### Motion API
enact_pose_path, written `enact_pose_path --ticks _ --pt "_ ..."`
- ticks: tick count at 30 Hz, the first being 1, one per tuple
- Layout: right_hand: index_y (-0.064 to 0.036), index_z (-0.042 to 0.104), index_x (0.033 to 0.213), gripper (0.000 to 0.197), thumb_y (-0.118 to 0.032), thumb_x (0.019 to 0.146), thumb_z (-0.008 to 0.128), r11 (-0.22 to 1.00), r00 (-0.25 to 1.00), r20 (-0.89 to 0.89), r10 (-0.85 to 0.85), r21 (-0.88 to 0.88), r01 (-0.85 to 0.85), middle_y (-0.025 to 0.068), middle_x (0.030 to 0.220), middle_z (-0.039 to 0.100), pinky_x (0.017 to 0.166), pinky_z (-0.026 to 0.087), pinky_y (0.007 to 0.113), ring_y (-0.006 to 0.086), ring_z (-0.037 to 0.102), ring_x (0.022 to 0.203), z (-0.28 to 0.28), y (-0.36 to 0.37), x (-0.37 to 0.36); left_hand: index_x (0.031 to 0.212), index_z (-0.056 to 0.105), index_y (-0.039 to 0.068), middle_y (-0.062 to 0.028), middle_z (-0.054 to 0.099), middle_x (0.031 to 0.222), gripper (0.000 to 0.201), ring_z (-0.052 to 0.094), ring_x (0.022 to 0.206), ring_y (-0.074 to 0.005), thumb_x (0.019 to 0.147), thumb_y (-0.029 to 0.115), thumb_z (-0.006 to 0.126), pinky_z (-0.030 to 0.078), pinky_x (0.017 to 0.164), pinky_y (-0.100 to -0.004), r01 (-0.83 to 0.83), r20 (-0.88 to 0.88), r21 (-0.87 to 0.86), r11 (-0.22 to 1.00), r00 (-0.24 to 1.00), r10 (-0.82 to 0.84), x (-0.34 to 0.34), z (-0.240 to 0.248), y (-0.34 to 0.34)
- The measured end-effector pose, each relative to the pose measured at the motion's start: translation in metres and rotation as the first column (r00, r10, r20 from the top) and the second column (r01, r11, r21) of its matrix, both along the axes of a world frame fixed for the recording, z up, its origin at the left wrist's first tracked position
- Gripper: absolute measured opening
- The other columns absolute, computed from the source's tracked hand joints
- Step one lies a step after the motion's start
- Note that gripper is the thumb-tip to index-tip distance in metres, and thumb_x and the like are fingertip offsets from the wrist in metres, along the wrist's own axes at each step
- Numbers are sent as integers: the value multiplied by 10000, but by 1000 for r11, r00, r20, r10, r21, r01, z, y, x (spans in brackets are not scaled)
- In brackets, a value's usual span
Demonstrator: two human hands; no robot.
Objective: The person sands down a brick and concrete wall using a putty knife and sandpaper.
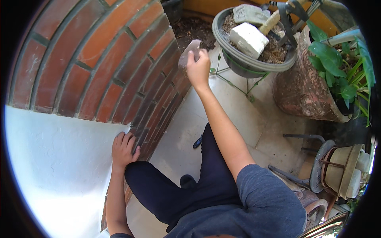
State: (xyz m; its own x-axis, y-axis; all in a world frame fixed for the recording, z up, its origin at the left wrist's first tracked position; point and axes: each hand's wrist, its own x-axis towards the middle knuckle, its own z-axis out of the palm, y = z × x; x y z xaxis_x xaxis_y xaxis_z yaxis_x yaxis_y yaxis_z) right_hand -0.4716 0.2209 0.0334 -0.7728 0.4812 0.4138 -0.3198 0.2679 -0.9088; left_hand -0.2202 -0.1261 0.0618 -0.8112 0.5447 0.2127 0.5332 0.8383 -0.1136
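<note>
Blocks (249,39) lie in the pot (242,64); the wall (99,51) stands left

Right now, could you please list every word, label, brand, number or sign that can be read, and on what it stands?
None: I can read no text here.
The pinkish-brown piece at the right hand, the brick wall and the shirt show no legible lettering.
Any marks on the grey block are too small to read.

brick wall (99,51) at ten o'clock, brightly lit white surface (59,170) at eight, pale floor (230,93) at two, stool (317,170) at four.
</note>
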Motion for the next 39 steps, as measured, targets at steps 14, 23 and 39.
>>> enact_pose_path --ticks 14,23,39 --pt "69 702 1085 207 -112 1038 613 958 944 188 273 42 -285 211 1139 648 880 536 523 448 672 1010 -64 -55 55 1168 718 50 -130 684 1279 432 598 1239 -404 813 294 762 485 1022 -507 -20 5 -21 1000 1000 20 0 -6 -5" --pt "42 705 1334 385 21 952 657 968 935 288 206 82 -239 224 1184 624 905 543 506 460 662 1059 -109 -141 126 1180 711 43 -131 684 1290 455 601 1246 -393 799 281 780 492 1029 -505 -20 24 12 1000 1000 20 1 -5 -8" --pt "73 594 1485 581 75 908 652 963 942 223 250 39 -265 228 1264 571 1023 501 483 437 595 1188 -117 -174 138 1159 725 59 -111 684 1272 416 609 1222 -361 838 321 764 493 996 -462 -12 -2 -21 1000 1000 12 1 -1 -3"
